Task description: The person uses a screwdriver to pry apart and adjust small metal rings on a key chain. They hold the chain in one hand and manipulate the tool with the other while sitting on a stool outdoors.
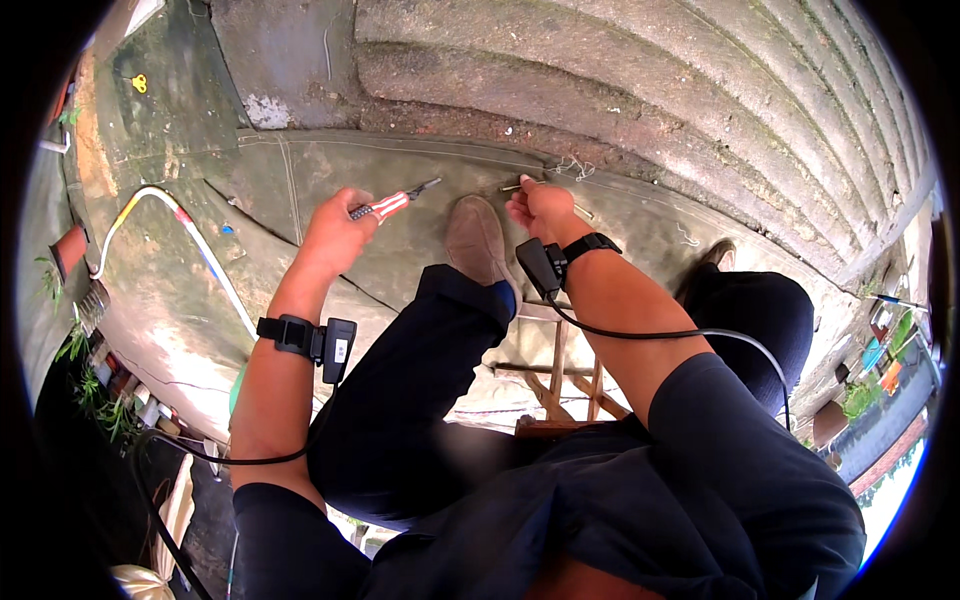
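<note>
Trousers (400,390) of dark cloth lay nearest the camera, with part of a wooden stool (556,375) showing between the legs. Beyond it, a brown shoe (474,238) rested on the greenish-grey floor (410,250). On either side of the shoe were the two hands, well apart from each other. The left hand (337,225) was closed around the handle of a striped tool (392,205), whose dark, narrow tip pointed right. The right hand (545,207) pinched a thin rod (511,188), one end of it poking out toward the tool but not touching it. The step in hand seemed to be holding both pieces ready over the floor; a next move would probably call for a steady rod and fingers kept clear of the tip. Pale string (575,168) lay tangled just past the right hand. Off to the left curved a bent pole (213,262); farther out were a ridged slope (640,75) and a small yellow-handled object (139,84).
</note>
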Tool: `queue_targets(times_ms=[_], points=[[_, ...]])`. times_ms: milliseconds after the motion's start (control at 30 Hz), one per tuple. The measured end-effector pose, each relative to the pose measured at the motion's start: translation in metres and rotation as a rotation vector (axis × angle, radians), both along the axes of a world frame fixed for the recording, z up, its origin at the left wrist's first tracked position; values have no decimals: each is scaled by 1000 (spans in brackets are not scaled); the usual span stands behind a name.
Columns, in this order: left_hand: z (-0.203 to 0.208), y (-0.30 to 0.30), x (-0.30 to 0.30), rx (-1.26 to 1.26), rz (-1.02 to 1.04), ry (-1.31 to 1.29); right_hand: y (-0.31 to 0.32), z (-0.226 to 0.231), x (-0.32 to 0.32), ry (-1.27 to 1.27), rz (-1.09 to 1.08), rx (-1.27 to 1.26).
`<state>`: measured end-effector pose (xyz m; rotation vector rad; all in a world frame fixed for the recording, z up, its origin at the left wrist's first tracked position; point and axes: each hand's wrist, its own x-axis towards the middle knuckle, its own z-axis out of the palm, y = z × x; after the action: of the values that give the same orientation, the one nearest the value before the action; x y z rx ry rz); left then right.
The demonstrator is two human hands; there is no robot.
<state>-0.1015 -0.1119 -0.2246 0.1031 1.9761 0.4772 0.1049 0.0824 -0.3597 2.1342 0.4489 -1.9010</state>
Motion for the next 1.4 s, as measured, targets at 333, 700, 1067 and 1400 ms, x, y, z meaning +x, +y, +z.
queue_targets(times_ms=[333, 700, 1067, 1400], points=[[16, 11, 2, -64, -40, -46, 8, 39, 19, 333, 66, 28], [108, 82, 24, 58, -20, -14, 33, 18, 30, 423, 135, -122], [150, 111, 61, 173, 125, -26, 34, 15, 28, 442, 55, -142], [133, 109, 144, 195, 681, -163, 38, 11, 24, 390, 34, -170]])
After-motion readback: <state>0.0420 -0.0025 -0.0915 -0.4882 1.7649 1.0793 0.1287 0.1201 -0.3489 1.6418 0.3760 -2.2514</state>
